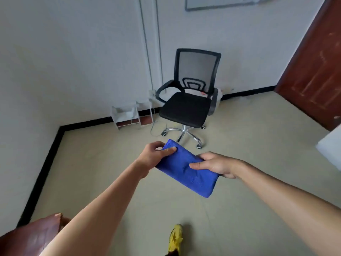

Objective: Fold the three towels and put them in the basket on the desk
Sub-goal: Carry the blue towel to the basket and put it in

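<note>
A blue towel (pixel 191 174), folded into a narrow oblong, hangs in the air above the floor between my hands. My left hand (pixel 156 156) pinches its upper left end, thumb on top. My right hand (pixel 216 165) grips its right edge, thumb pressed on the top face and fingers underneath. No basket, desk or other towel shows in the head view.
A black mesh office chair (pixel 186 106) stands ahead near the wall. White wire racks (pixel 131 115) sit on the floor to its left. A brown door (pixel 317 71) is at the right, a white edge (pixel 330 145) below it, brown furniture (pixel 33 235) at bottom left.
</note>
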`<state>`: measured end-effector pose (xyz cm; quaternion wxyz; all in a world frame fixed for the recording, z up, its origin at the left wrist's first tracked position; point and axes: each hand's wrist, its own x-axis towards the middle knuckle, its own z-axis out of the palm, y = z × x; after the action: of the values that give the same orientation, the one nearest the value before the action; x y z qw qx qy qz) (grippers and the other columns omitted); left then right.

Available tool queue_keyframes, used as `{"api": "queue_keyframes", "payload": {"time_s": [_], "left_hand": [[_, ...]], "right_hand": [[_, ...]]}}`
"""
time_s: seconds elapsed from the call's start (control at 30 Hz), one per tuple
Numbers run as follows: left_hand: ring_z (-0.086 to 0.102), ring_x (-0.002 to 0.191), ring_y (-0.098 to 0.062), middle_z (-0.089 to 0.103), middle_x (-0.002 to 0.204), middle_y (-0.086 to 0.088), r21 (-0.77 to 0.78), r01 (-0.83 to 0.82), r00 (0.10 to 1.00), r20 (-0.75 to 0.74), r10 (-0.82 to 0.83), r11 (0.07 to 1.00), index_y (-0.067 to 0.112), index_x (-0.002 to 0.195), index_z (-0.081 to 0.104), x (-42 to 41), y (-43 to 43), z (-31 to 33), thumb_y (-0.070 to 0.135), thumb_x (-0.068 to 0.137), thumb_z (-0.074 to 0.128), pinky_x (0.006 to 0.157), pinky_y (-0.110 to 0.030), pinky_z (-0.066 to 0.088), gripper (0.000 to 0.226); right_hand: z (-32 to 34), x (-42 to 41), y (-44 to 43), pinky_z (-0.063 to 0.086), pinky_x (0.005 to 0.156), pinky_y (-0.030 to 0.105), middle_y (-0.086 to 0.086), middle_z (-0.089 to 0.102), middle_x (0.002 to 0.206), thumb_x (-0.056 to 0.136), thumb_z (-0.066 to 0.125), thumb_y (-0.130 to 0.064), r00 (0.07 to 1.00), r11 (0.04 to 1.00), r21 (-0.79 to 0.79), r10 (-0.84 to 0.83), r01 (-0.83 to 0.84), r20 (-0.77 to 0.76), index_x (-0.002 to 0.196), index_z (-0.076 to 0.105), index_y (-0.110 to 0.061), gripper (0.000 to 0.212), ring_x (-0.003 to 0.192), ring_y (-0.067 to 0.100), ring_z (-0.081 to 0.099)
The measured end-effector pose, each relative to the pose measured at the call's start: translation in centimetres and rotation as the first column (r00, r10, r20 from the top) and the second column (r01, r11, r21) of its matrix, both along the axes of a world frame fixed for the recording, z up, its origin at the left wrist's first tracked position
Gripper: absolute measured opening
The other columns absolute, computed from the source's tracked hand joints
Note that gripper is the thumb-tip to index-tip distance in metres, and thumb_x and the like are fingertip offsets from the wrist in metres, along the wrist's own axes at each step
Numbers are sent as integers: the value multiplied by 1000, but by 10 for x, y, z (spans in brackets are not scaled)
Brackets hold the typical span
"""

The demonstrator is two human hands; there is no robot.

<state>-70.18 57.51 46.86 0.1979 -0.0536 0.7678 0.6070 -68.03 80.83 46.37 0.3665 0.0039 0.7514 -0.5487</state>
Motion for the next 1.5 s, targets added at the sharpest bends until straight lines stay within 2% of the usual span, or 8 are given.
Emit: {"api": "queue_keyframes", "payload": {"time_s": [0.17, 0.37, 0.5, 0.67, 0.8, 0.9, 1.13, 1.5], "left_hand": [[63, 83, -23, 68, 86, -7, 42, 147, 989, 25, -148, 988, 7, 95, 62, -123, 107, -13, 36, 73, 72, 84, -41, 51, 37], [62, 89, -20, 68, 100, -4, 66, 358, 931, 49, -362, 931, 33, 104, 65, -195, 225, -17, 17, 90, 56, 82, -36, 52, 23], [60, 75, -20, 69, 91, -6, 25, 573, 818, 41, -574, 819, 23, 98, 67, -225, 339, -11, 12, 92, 50, 62, -29, 53, 21], [63, 91, -21, 69, 104, -6, -14, 704, 710, -2, -704, 710, 29, 96, 66, -246, 484, -21, 19, 94, 52, 85, -39, 52, 17], [64, 93, -21, 70, 106, -3, -18, 802, 598, 17, -802, 597, 30, 102, 67, -258, 604, -22, 20, 95, 53, 81, -34, 52, 18], [65, 101, -24, 69, 110, -3, -15, 844, 536, 24, -844, 536, 28, 108, 66, -269, 684, -16, 20, 96, 52, 85, -36, 53, 20], [63, 82, -21, 63, 107, -6, -327, 764, 562, -87, -823, 557, 19, 124, 56, -333, 834, -7, 25, 97, 45, 67, -28, 45, 30], [58, 104, -18, 62, 117, -4, -741, 640, 32, -238, -971, 203, 21, 131, 52, -421, 1062, -1, 28, 94, 53, 89, -31, 48, 38]], "right_hand": [[2, -69, 93, 36, 58, 18, -10, 54, 68, 99, 52, -34, 947, 952, 138, -241, 273, -211, 83, 59, -11, 29, 59, 9, 50], [2, -90, 184, 27, 53, 23, -8, 33, 59, 99, 51, -34, 814, 823, 186, -446, 536, -372, 61, 43, -18, 42, 55, 11, 31], [0, -87, 276, 35, 59, 21, -9, 48, 61, 98, 50, -42, 748, 722, 216, -591, 657, -302, 66, 55, -15, 42, 56, 9, 43], [-9, -77, 403, 51, 62, 25, 1, 70, 83, 88, 63, -50, 695, 678, 161, -711, 717, -102, 96, 71, -14, 37, 70, 14, 63], [-11, -83, 512, 55, 86, 38, 4, 74, 103, 77, 74, -50, 738, 717, 205, -673, 666, -43, 107, 71, -18, 44, 97, 26, 69], [-2, -99, 579, 57, 81, 33, 1, 74, 102, 80, 74, -46, 725, 705, 189, -687, 683, -56, 105, 69, -20, 37, 93, 21, 70], [3, -143, 717, 43, 78, 32, -3, 65, 108, 93, 53, -43, 765, 439, 628, -418, 643, -490, 114, 57, -22, 30, 94, 21, 60], [-4, -216, 930, 41, 95, 36, 3, 57, 126, 100, 42, -37, 856, 56, 856, -107, 513, -506, 136, 42, -21, 40, 112, 23, 55]]}}
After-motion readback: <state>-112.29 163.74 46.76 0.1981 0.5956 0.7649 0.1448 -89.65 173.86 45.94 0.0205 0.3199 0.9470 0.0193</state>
